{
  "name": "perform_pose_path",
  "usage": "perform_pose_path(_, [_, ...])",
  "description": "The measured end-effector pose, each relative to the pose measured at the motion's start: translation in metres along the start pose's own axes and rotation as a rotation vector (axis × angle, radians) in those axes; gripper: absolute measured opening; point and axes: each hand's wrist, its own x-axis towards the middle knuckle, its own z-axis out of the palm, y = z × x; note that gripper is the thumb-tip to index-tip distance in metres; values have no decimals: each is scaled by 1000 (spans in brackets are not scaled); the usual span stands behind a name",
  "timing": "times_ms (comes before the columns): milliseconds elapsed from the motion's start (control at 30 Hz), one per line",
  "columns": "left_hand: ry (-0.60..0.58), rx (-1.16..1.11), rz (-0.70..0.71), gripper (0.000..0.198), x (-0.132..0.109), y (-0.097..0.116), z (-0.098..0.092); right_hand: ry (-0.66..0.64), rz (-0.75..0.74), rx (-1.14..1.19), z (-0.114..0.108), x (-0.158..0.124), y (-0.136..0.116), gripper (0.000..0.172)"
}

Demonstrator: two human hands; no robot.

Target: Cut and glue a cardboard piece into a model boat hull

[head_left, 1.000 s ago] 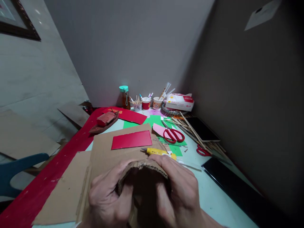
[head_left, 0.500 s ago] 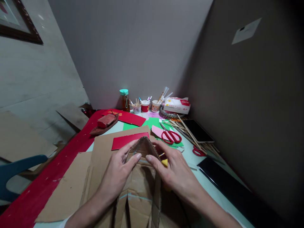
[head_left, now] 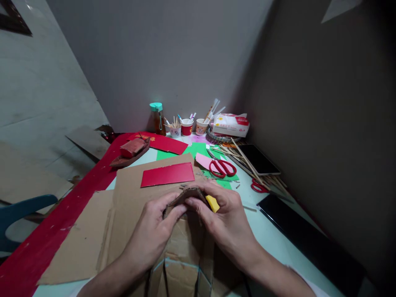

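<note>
A folded piece of brown cardboard (head_left: 181, 237) with blue pen lines lies between my hands, its pointed end toward the far side of the table. My left hand (head_left: 154, 220) grips the left edge of that end, thumb inside and fingers behind. My right hand (head_left: 224, 214) holds the right edge the same way; both thumbs press near the tip. Just beyond, a red card strip (head_left: 167, 174) rests on a flat cardboard sheet (head_left: 123, 198). Something small and yellow (head_left: 212, 203) shows beside my right fingers.
Red-handled scissors (head_left: 222, 168) lie on pink and green paper. To the right are wooden sticks (head_left: 246, 161), a tablet (head_left: 260, 159) and a long black object (head_left: 297, 231). A small boat-shaped model (head_left: 131, 150), a bottle (head_left: 157, 119), paper cups (head_left: 187, 127) and a tissue pack (head_left: 231, 125) stand farther back.
The cardboard's pointed end has tipped lower and folded in between my hands, which have come down slightly with it. The red strip shows fully now, and the whole view has shifted a little.
</note>
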Motion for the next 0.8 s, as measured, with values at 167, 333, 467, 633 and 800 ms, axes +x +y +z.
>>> perform_pose_path(167, [67, 22, 26, 25, -5, 0, 3, 91, -157, -25, 7, -13, 2, 32])
perform_pose_path(333, [159, 75, 74, 37, -7, -4, 4, 116, -340, -60, 13, -18, 0, 41])
perform_pose_path(467, [149, 43, 49, 32, -6, -3, 6, 72, -306, -139, 8, -13, 1, 36])
perform_pose_path(633, [40, 21, 34, 26, -6, -1, 5, -92, -212, -38, -5, 0, 0, 30])
perform_pose_path(800, [13, 49, 35, 26, -7, -4, 6, -130, -251, -46, -8, -1, -1, 21])
